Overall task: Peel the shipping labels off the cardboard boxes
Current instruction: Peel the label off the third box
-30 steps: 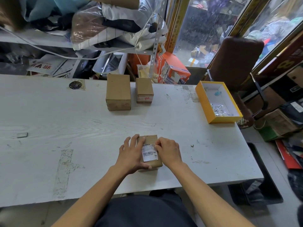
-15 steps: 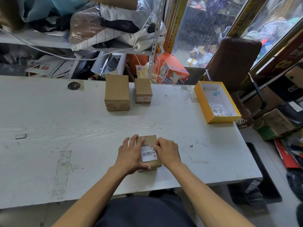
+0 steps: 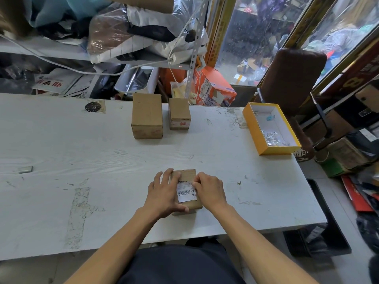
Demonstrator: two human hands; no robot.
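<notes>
Label (image 3: 185, 192) sat flat on the box (image 3: 185, 177); left hand (image 3: 164, 194) gripped the box, right fingers (image 3: 198, 179) curled, picking its far corner — thin paper could tear.

Left hand (image 3: 164, 196): bare; no ring, no glove, no watch seen.
Right hand (image 3: 211, 191): bare; nothing worn on the fingers or wrist that shows.
Left forearm (image 3: 114, 244): bare along all its visible length; no sleeve edge in frame.
Right forearm (image 3: 258, 242): bare likewise, no sleeve, no band.
Clothing (image 3: 180, 265): dark navy cloth, plain, no print or logo, filling the gap between the two forearms at the bottom edge; whether shirt or trousers can't be told.
</notes>
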